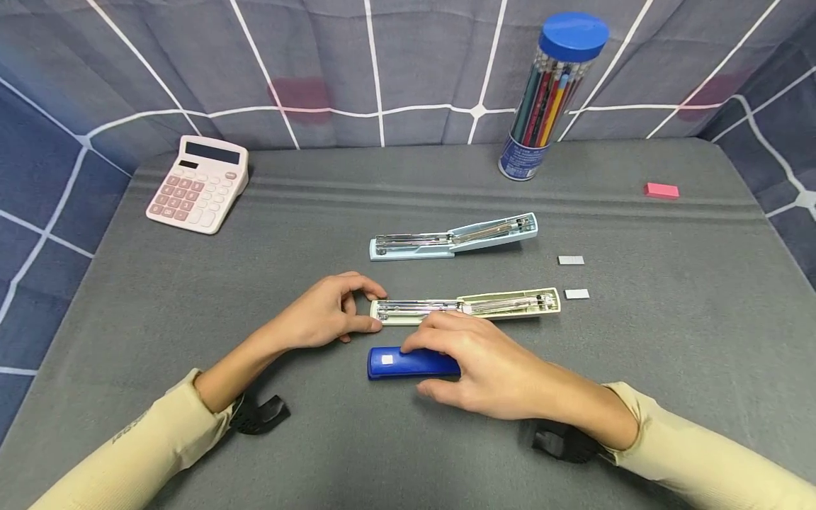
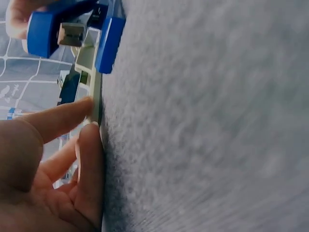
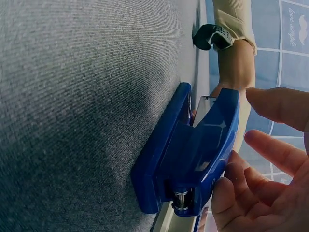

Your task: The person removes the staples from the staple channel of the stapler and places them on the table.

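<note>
A pale green stapler (image 1: 510,304) lies opened out flat, its metal magazine facing up. My left hand (image 1: 325,308) holds its left end between thumb and fingers. Nearer me sits a closed blue stapler (image 1: 382,365) with a small white label on top. My right hand (image 1: 474,365) is over its right part, fingers spread loosely. In the right wrist view, fingertips lie right at the side of the blue stapler (image 3: 203,140), while the thumb (image 3: 275,104) stands apart from it. Behind the green one, a light blue stapler (image 1: 414,248) also lies opened out.
Two small staple strips, one (image 1: 570,261) above the other (image 1: 576,294), lie right of the staplers. A pink calculator (image 1: 197,184) is at the back left. A pencil tub with a blue lid (image 1: 574,35) stands at the back, and a pink eraser (image 1: 661,190) lies further right.
</note>
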Available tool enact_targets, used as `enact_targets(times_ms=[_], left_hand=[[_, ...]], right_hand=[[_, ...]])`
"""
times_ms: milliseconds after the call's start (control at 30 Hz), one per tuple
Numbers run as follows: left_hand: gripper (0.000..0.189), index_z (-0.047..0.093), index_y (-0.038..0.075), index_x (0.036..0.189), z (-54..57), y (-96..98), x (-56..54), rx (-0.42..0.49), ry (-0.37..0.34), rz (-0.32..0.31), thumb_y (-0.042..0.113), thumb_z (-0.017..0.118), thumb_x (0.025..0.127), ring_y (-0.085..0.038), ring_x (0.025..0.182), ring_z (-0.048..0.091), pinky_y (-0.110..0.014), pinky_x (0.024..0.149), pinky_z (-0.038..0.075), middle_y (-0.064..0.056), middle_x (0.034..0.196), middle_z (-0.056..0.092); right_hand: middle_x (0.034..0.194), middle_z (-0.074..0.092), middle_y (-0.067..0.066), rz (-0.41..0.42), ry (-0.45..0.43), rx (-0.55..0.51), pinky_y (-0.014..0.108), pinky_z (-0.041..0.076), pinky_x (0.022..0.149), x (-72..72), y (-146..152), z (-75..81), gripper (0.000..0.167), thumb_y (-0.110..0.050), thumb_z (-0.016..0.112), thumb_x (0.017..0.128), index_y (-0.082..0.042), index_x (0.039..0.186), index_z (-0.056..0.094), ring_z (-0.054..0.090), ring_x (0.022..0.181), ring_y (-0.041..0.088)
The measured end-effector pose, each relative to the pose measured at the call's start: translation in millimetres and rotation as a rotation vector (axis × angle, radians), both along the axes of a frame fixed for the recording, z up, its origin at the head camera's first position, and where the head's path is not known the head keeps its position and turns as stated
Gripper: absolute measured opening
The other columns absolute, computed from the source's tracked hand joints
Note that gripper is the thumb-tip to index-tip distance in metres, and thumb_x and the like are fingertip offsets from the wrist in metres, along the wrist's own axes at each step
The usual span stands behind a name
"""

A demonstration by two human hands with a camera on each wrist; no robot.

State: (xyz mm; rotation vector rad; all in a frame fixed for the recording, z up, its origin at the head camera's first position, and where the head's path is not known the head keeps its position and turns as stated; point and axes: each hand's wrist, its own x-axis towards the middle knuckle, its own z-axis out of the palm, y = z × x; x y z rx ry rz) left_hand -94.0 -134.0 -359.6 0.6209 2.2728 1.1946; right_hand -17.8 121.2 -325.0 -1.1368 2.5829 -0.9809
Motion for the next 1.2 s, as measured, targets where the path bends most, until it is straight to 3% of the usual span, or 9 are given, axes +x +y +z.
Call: enact_targets(times_ms=[133,300,367,433,567,700,1033,1200], left_hand=[[0.044,0.061,0.007,0.125,0.9,-4.0,7.2,0.011,-0.005,0.044,0.014,0.078,0.085,-0.018,0.058,0.059,-0.033,0.052,0.055,-0.007,0.108,0.059],[0.035,0.058,0.003,0.116,1.0,-12.5,26.8,0.064,-0.053,0.096,0.010,0.075,0.086,-0.019,0.055,0.057,-0.033,0.049,0.054,-0.010,0.096,0.061],[0.034,0.058,0.003,0.114,2.1,-15.7,38.3,0.080,-0.082,0.074,0.011,0.076,0.086,-0.018,0.053,0.056,-0.033,0.047,0.053,-0.009,0.087,0.062],[0.034,0.060,0.007,0.113,3.0,-17.8,49.4,0.062,-0.062,0.027,0.015,0.078,0.086,-0.014,0.056,0.056,-0.030,0.048,0.052,-0.005,0.087,0.060],[0.034,0.065,0.017,0.112,3.9,-14.6,62.4,-0.016,0.082,-0.061,0.021,0.081,0.084,-0.005,0.063,0.054,-0.024,0.054,0.048,0.006,0.093,0.059],[0.027,0.069,0.019,0.105,3.2,-8.3,62.2,-0.026,0.167,-0.069,0.017,0.083,0.082,-0.002,0.062,0.052,-0.022,0.053,0.045,0.010,0.098,0.059],[0.023,0.069,0.016,0.097,1.6,-9.4,56.2,-0.009,0.100,-0.056,0.018,0.085,0.079,-0.004,0.055,0.052,-0.024,0.049,0.047,0.008,0.093,0.061],[0.022,0.068,0.018,0.093,0.7,-6.6,53.9,-0.014,0.092,-0.067,0.017,0.085,0.079,-0.005,0.054,0.053,-0.024,0.049,0.048,0.009,0.090,0.060]], right_hand=[[0.108,0.060,-0.010,0.002,0.006,-0.003,0.032,0.049,0.087,-0.1,-2,-0.3,0.037,-0.026,0.080,0.082,-0.017,0.115,0.067,0.055,0.101,0.005],[0.107,0.060,-0.010,-0.003,0.004,-0.009,0.031,0.050,0.085,1.3,-4,-1.8,0.036,-0.024,0.079,0.083,-0.016,0.116,0.068,0.055,0.098,0.004],[0.106,0.060,-0.010,-0.003,0.002,-0.017,0.030,0.050,0.083,1.7,-4,-2.5,0.034,-0.022,0.079,0.084,-0.016,0.115,0.068,0.055,0.097,0.004],[0.105,0.060,-0.010,-0.005,0.004,-0.023,0.029,0.050,0.081,1.8,-5,-3.4,0.031,-0.020,0.079,0.084,-0.016,0.114,0.068,0.055,0.095,0.004],[0.100,0.060,-0.009,-0.019,0.019,-0.032,0.028,0.049,0.079,0.9,-6,-4.9,0.026,-0.014,0.078,0.085,-0.016,0.109,0.070,0.055,0.092,0.005],[0.096,0.059,-0.010,-0.032,0.040,-0.020,0.029,0.047,0.080,-1.3,-10,-3.8,0.025,-0.011,0.078,0.082,-0.017,0.105,0.070,0.053,0.091,0.006],[0.103,0.063,-0.008,0.066,0.095,0.081,0.031,0.047,0.092,-6.7,-32,0.5,0.036,-0.012,0.078,0.083,-0.016,0.117,0.068,0.055,0.097,0.011],[0.099,0.062,-0.007,0.110,0.174,0.095,0.030,0.049,0.085,-7.4,-28,0.4,0.040,-0.009,0.077,0.083,-0.015,0.121,0.067,0.055,0.093,0.012]])
